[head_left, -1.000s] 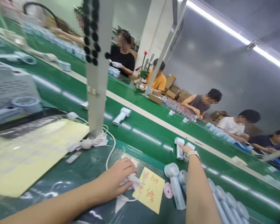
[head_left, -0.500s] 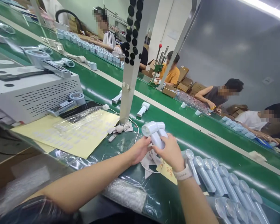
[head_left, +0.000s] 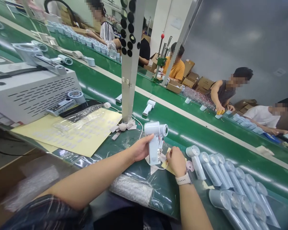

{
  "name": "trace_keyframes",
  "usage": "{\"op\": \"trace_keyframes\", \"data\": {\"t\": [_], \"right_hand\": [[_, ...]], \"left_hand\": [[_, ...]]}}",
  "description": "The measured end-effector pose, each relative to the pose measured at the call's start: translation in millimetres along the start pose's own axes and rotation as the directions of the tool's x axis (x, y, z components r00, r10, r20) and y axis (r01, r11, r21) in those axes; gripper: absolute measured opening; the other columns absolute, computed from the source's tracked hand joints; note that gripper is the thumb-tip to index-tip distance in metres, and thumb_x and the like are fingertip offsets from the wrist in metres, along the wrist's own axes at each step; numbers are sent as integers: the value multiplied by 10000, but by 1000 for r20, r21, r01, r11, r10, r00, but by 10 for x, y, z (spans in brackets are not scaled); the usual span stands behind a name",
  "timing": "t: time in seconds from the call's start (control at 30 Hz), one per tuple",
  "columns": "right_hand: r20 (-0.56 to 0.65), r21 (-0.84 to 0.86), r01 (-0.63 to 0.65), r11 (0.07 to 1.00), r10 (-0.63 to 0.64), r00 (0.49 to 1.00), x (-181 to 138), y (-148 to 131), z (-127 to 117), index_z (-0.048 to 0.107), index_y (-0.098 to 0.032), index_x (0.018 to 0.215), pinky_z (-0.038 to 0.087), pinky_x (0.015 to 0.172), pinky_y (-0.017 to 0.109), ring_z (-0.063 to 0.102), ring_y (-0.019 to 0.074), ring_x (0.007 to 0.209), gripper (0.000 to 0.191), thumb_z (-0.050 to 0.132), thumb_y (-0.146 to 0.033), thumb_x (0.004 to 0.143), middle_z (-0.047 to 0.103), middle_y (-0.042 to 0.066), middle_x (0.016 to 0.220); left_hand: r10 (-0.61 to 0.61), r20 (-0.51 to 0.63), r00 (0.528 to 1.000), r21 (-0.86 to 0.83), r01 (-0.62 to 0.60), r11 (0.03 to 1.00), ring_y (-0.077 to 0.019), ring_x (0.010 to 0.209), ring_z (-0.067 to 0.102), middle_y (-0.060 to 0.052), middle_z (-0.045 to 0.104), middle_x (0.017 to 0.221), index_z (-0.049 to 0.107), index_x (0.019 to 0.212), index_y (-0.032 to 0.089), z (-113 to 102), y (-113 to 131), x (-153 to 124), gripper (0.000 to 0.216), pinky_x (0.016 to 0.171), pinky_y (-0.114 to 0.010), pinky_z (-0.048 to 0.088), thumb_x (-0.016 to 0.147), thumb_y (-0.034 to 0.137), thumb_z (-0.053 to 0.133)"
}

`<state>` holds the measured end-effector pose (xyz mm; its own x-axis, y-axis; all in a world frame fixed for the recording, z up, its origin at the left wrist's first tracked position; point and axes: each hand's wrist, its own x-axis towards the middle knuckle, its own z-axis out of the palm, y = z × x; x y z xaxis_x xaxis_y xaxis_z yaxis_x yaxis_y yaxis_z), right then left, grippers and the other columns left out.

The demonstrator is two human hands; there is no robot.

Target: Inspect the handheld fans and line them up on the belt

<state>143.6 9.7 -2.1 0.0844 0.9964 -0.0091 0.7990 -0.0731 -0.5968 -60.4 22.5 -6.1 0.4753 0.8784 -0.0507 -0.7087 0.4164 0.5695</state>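
Note:
My left hand [head_left: 141, 149] grips two light-blue handheld fans, shaped like small hair dryers, over the near edge of the green bench. The front fan [head_left: 154, 151] stands upright with its barrel on top; the second fan [head_left: 164, 130] sits close behind it, round end to the right. To their right, apart from them, is my right hand [head_left: 177, 161], its fingers curled together over a yellow note [head_left: 169, 167]. Whatever those fingertips pinch, if anything, is hidden. A white cable [head_left: 144, 121] loops behind and below the fans.
Rows of similar fans [head_left: 214, 169] lie at the right. A metal post [head_left: 128, 95] rises ahead. At the left are a yellow sticker sheet [head_left: 86, 140] and a white vented box [head_left: 45, 92]. A green conveyor [head_left: 182, 127] runs across; co-workers sit beyond it.
My right hand has let go of the fans and moved right and down. The fans have turned, now upright in my left hand. The view has shifted slightly.

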Motion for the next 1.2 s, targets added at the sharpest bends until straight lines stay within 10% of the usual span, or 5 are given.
{"op": "trace_keyframes", "data": {"t": [0.17, 0.4, 0.7, 1.0, 1.2], "right_hand": [[198, 207, 57, 977, -99, 975, -154, -82, 141, 484, -238, 845, 499, 691, 331, 646, 207, 680, 97, 493, -321, 895, 644, 11, 706], [513, 686, -282, 671, -170, 841, -354, -282, 235, 675, -170, 900, 462, 541, 300, 547, 144, 478, 389, 764, -481, 684, 607, -34, 540], [229, 696, 32, 717, -264, 937, -552, -488, 403, 571, -215, 653, 440, 648, 292, 567, 151, 605, 313, 632, -414, 886, 596, -19, 590], [280, 826, -129, 548, -202, 938, -651, -499, 498, 463, -242, 698, 441, 547, 294, 410, 108, 384, 454, 552, -625, 926, 389, -113, 433], [64, 710, 187, 679, -326, 943, -638, -543, 433, 579, -222, 782, 484, 792, 338, 604, 197, 840, 367, 494, -514, 986, 640, 42, 855]], "left_hand": [[39, 13, 999, 27, -39, 999, -275, 774, 726, -131, 767, 896, 724, 1025, 97, -36, 33, 45, 525, 721, -376, 571, 656, 442, 871], [208, -81, 975, -73, -214, 974, -236, 868, 723, -98, 768, 939, 732, 932, 141, -57, 118, 106, 548, 798, -328, 564, 645, 590, 858], [293, -104, 950, -23, -297, 955, -290, 972, 706, -115, 745, 1009, 640, 629, 149, 116, 139, 47, 696, 764, -331, 568, 485, 818, 763], [406, -143, 903, 76, -399, 914, -358, 1128, 662, -142, 739, 1040, 656, 607, 141, 149, 64, 35, 709, 915, -398, 552, 481, 832, 751], [338, -206, 918, -61, -357, 932, -306, 1028, 704, -108, 750, 996, 634, 610, 150, 124, 103, 45, 700, 819, -358, 588, 484, 827, 755]]}}
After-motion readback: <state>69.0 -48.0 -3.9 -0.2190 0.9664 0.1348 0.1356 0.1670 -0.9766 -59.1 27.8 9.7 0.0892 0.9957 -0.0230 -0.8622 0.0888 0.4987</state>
